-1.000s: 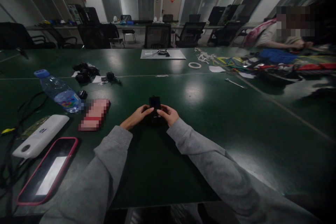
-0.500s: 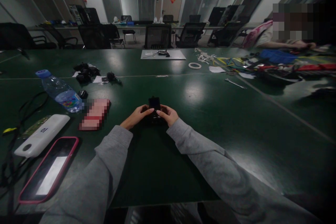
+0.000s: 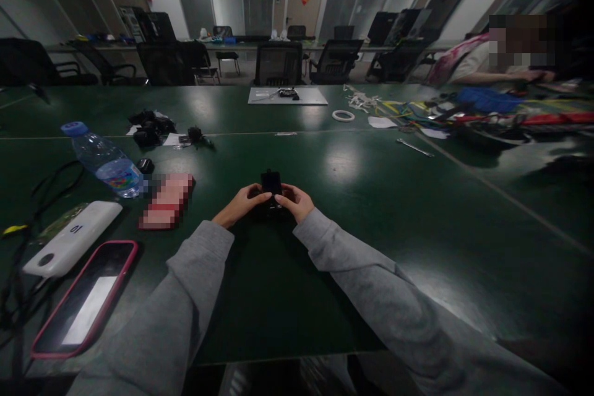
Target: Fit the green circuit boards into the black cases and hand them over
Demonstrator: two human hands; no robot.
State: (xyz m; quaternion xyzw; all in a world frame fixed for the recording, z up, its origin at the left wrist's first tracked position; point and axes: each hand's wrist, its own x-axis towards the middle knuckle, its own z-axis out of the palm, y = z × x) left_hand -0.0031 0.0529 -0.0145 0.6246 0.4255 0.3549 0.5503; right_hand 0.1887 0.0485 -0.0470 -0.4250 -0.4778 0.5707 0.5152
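A small black device (image 3: 271, 182) with a flat, dark, screen-like upper part stands upright on the green table (image 3: 278, 297), straight ahead of me. My left hand (image 3: 248, 201) grips it from the left, its thumb on the near face. From the other side my right hand (image 3: 297, 201) holds it the same way, the two thumb tips almost meeting. The fingers behind the device are mostly hidden. Its lower part is dark and hard to make out between my hands.
On the left lie a water bottle (image 3: 106, 164), a pink phone-like item (image 3: 167, 201), a white power bank (image 3: 74, 238), a phone in a pink case (image 3: 86, 300) and black cables. Farther off are a wrench (image 3: 414, 148), a white ring (image 3: 343, 116), a grey panel (image 3: 288, 96) and a person (image 3: 477, 65) beside tangled wires.
Both hands keep their hold on the black device with hardly any movement. The whole view has shifted very slightly, and the person at the right has moved a little.
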